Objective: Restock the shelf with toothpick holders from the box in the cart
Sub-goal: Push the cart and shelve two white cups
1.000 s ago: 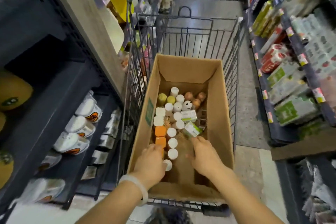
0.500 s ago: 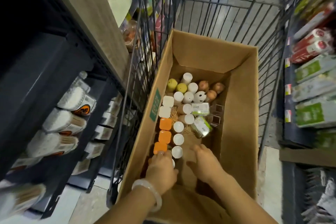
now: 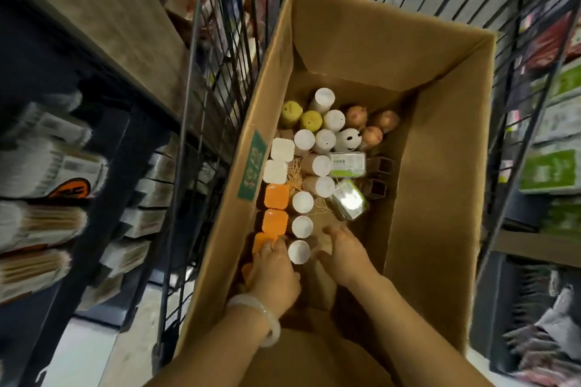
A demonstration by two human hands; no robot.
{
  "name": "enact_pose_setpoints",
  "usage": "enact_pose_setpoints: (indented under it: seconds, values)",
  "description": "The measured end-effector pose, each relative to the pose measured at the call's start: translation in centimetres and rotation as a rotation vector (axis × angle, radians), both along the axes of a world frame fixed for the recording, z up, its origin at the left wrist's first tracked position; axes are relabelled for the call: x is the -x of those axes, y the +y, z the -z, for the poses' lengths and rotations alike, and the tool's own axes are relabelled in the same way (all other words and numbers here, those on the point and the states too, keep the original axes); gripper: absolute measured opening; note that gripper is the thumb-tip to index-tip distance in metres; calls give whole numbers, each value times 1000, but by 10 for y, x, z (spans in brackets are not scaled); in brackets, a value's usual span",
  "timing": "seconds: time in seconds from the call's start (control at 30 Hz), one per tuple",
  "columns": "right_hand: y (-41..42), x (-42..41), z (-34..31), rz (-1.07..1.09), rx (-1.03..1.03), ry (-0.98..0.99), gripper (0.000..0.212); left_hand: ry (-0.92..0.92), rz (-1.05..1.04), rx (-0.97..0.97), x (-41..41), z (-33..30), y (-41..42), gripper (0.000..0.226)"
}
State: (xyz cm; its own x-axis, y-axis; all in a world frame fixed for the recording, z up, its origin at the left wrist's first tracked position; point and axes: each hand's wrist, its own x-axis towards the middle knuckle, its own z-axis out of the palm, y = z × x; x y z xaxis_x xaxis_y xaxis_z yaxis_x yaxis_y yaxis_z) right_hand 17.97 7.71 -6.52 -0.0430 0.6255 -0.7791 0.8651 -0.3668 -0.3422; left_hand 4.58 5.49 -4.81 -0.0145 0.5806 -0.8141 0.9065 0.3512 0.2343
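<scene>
Both hands reach deeper into the cardboard box (image 3: 440,148) than a second ago, and the view has closed in on the cart (image 3: 220,41). From the head camera, the left hand (image 3: 273,273) lies palm down over the orange-lidded toothpick holders (image 3: 276,195) along the box's left wall, fingers curved on the nearest one; whether it grips cannot be told. The right hand (image 3: 342,254) rests just right of the nearest white-capped holder (image 3: 299,251), fingers loosely spread, holding nothing. More holders stand farther back in the box. The shelf (image 3: 94,141) at left carries blurred packets. A pale bracelet (image 3: 261,314) circles the left wrist.
</scene>
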Motion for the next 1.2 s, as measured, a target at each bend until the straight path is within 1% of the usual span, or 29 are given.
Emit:
enact_pose_setpoints:
  seconds: [0.1,0.2,0.3,0.33,0.37,0.4,0.5,0.53,0.6,0.67,0.77,0.8,0.87,1.0,1.1,1.13,1.2]
  values:
    - [1,6,17,83,32,19,45,43,23,43,2,7,-3,68]
    - [-5,14,37,87,87,54,47,87,58,69,4,12,-8,64]
    - [-20,22,52,180,101,131,59,133,105,116,6,19,-15,61]
    - [-24,25,56,201,85,133,66,154,144,120,6,21,-16,57]
    - [-28,26,58,173,63,96,72,177,205,103,5,24,-17,52]
    - [-32,26,60,130,27,59,73,199,281,72,5,26,-19,48]
    - [-37,28,61,-6,-126,23,63,227,479,-30,1,38,-22,43]
    - [-37,29,61,-69,-147,21,62,237,522,-49,-1,44,-23,43]
    - [-35,29,62,-202,-166,5,63,267,582,-64,-4,53,-21,43]
    - [-32,28,63,-282,-167,-24,62,291,653,-73,-4,61,-19,39]
    - [-30,24,69,-314,-176,-36,58,292,752,-103,-2,67,-18,35]
    - [-31,23,70,-309,-177,-26,58,284,754,-107,-1,66,-18,34]
    - [-34,18,72,-226,-174,13,58,239,646,-121,2,63,-18,36]
    - [-34,-1,62,215,-141,125,58,69,130,-122,8,52,-16,57]
    - [-27,-15,37,497,-64,255,60,-153,-259,-101,6,38,-9,52]
    - [-24,-19,28,572,-45,295,60,-228,-359,-78,5,34,-6,52]
    - [-17,-26,13,661,-55,356,54,-355,-472,-35,4,22,2,54]
